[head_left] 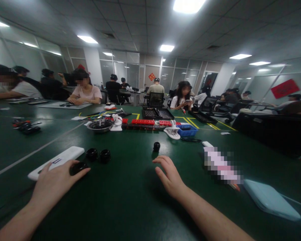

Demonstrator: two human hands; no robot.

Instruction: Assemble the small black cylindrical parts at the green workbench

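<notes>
My left hand [55, 179] reaches over the near end of a long white box-like bar [65, 155]. Its thumb and fingers are closed round a glossy black rounded piece [79, 168], whose kind I cannot make out. Just beyond, two similar black round pieces [98, 155] stand side by side on the green table [125, 201]. My right hand [169, 177] hovers or rests at the middle with fingers curved and apart, holding nothing. A smaller black round piece [156, 146] stands a little past its fingertips, not touching them.
Farther back are a metal bowl of dark parts [100, 126], red strips [145, 122], a white clamp-like piece [172, 131], a blue bin [188, 130] and black trays [158, 113]. To the right lie a pink-and-white blurred item [222, 165] and a light-blue flat case [271, 199]. People sit beyond.
</notes>
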